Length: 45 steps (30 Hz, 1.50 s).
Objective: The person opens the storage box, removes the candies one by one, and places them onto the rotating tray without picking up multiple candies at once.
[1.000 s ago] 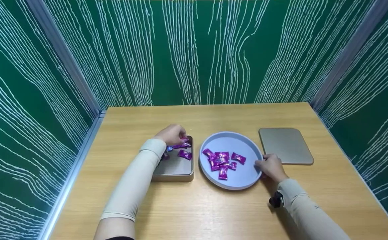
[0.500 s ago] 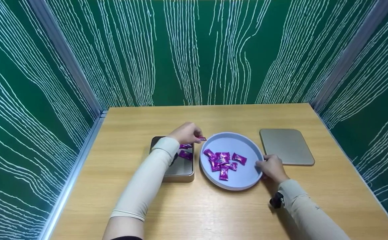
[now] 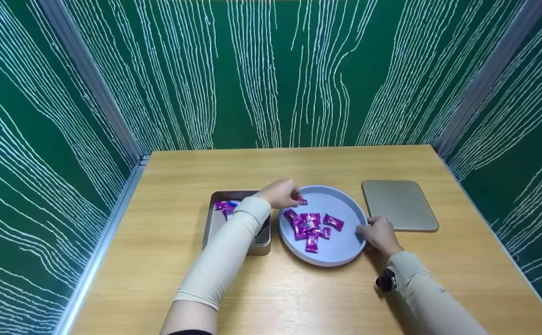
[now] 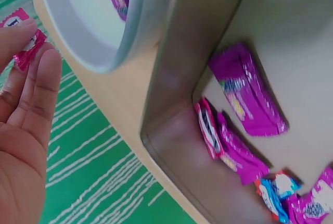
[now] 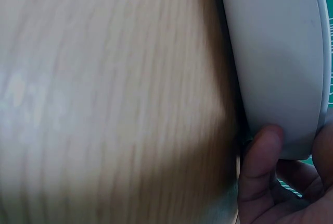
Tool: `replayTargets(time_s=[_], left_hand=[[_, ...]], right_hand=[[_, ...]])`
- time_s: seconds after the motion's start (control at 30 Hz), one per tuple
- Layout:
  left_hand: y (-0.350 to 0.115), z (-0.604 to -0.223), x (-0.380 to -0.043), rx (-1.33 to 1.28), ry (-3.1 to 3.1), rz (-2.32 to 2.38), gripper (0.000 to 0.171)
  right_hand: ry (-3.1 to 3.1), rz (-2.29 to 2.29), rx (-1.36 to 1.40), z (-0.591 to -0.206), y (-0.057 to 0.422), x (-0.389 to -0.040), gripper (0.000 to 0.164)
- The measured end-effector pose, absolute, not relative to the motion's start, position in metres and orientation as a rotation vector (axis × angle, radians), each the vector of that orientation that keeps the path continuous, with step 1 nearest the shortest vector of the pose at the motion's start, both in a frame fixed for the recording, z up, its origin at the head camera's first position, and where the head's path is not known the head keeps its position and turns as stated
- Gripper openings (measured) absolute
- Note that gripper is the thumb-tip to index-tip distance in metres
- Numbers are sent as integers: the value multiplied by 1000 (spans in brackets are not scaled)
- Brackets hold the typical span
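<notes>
My left hand (image 3: 282,193) pinches a small wrapped candy (image 4: 30,37) between thumb and fingertips, over the far-left rim of a round pale blue-grey tray (image 3: 345,204). Several purple-wrapped candies (image 3: 310,222) lie piled inside that tray, left of its middle. At its right side my right hand (image 3: 380,234) grips the wall, the thumb over the rim and the fingers outside. Left of the tray sits a metal tin (image 3: 262,250), partly hidden under my left forearm. More purple candies (image 4: 248,89) and a blue-and-red wrapped one (image 4: 276,195) lie in the tin.
A flat metal lid (image 3: 400,204) lies on the wooden table (image 3: 298,302) to the right of the tray, behind my right hand. Green walls (image 3: 289,74) with white wavy lines stand along the back and both sides.
My left hand has lifted a candy out of the tin and carried it right to the tray's rim. The tin's left part has come into view. The right hand stays put.
</notes>
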<state>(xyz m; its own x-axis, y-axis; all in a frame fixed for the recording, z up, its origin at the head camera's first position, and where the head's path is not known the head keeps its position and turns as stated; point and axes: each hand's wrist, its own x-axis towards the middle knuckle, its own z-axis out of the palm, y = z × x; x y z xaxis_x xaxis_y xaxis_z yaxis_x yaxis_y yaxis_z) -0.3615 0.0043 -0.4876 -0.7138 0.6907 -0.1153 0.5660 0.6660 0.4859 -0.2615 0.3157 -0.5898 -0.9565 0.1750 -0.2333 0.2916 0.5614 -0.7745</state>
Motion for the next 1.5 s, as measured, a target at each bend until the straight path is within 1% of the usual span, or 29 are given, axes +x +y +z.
replayTargets(time_s=[0.23,0.37,0.5,0.67,0.83,1.17,1.5], left_hand=[[21,-500,-353,983,2563,562,14],[30,-505,-346,1012,2558,510,13],[38,-510,-342,1068,2567,453,13],[43,-518,-343,1050,2582,419,16],[43,-520,-346,1014,2582,420,18],[24,-502,-355,996,2568,517,31],[-20,-482,-363,952,2560,604,31]], right_hand=[[2648,-1376,394,-588,313,-261,47],[2624,-1388,404,-588,312,-262,54],[2621,-1387,405,-589,311,-263,53],[2637,-1407,413,-589,308,-262,46],[2622,-1412,421,-588,307,-261,45],[2621,-1406,417,-586,310,-260,45],[2620,-1371,428,-587,313,-260,44]])
